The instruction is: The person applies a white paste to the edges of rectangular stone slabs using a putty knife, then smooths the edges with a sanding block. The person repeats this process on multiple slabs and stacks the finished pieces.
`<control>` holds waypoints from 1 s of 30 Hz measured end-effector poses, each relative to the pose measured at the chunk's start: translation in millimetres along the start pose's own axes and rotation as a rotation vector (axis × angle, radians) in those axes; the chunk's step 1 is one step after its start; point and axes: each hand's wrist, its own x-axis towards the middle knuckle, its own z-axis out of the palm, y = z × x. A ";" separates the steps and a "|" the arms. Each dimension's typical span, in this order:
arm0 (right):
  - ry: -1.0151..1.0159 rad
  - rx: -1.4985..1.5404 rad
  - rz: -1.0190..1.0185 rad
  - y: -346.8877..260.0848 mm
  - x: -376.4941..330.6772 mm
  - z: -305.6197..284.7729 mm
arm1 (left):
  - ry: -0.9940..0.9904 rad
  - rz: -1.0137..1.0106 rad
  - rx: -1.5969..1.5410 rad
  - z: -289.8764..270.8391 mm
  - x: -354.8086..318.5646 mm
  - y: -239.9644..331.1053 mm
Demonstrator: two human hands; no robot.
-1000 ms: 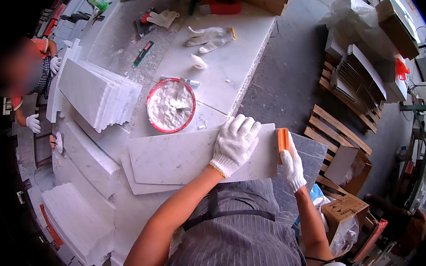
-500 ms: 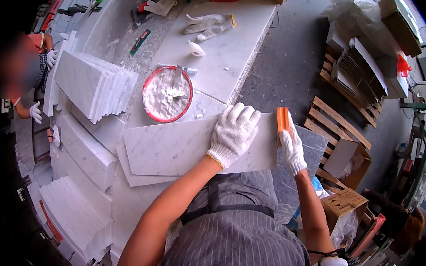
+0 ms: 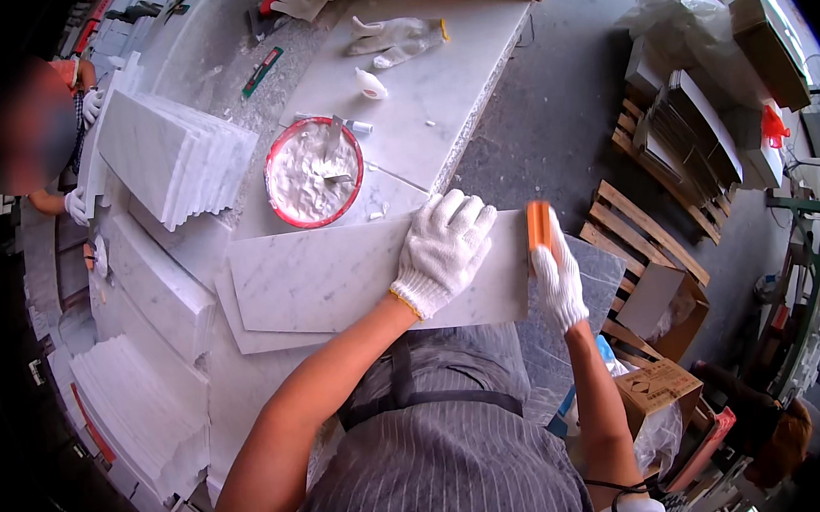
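Observation:
A white marble slab (image 3: pixel 316 277) with grey veins lies across in front of me, on top of another slab that shows along its left and lower edges. My left hand (image 3: pixel 443 249), in a white knit glove, rests on the slab's right part with its fingers stretched out. At the slab's right end, my gloved right hand (image 3: pixel 557 284) grips an orange grooved sanding block (image 3: pixel 540 225). The block stands against the slab's short edge; its underside is hidden.
Beyond the slab sits a red-rimmed bucket (image 3: pixel 277 194) of white paste with a putty knife. A white glove (image 3: pixel 400 38) and small white bottle (image 3: pixel 371 85) lie farther off. Marble stacks (image 3: pixel 170 154) fill the left, near a co-worker's gloved hand (image 3: pixel 76 205). Pallets (image 3: pixel 650 225) stand right.
My view has shifted slightly, so the scene sits a little farther left and up. Both my hands keep their places on slab and block. The co-worker's nearer hand has moved to the slabs.

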 end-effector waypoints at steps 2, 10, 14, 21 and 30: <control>0.025 -0.004 0.017 -3.4 9.5 3.3 | -0.039 0.000 -0.006 -1.6 2.3 -0.9; 0.021 -0.040 -0.020 1.3 13.3 0.9 | 0.006 0.011 -0.009 -0.8 2.6 -0.1; -0.009 -0.062 0.076 7.9 -21.7 -0.7 | 0.017 0.023 -0.005 1.5 0.4 -3.0; 0.019 -0.054 0.020 6.4 -3.3 2.6 | 0.012 0.014 -0.010 4.4 -0.5 -2.5; 0.046 -0.077 0.036 3.0 1.0 3.0 | -0.006 0.017 0.007 3.4 -0.6 -1.7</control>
